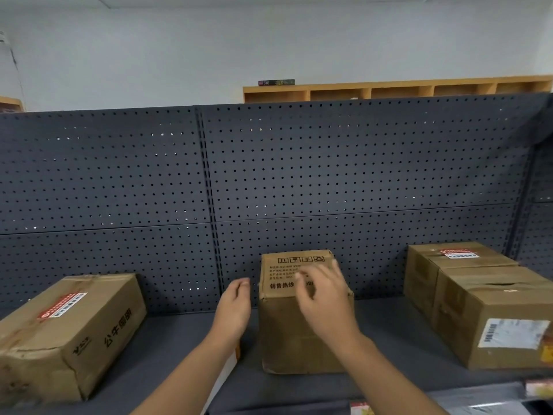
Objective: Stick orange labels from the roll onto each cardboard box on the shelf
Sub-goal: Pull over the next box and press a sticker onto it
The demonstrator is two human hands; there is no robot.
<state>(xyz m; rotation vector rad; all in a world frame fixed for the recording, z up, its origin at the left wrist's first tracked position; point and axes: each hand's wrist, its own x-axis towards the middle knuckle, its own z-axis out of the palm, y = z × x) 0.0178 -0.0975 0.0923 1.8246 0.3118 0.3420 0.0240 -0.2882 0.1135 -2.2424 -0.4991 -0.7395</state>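
Note:
Three groups of cardboard boxes stand on the dark grey shelf. The left box carries a red-and-white label on top. The middle box has printed text on its top. My right hand hovers over or touches that box's top front edge, fingers spread and blurred. My left hand is just left of the box with its fingers curled. A white label strip with an orange edge hangs from under its wrist. The strip's upper end is hidden by the hand.
At the right, a back box with a red label stands behind a front box bearing a white shipping label. A dark pegboard backs the shelf. Wooden cubbies line the far wall.

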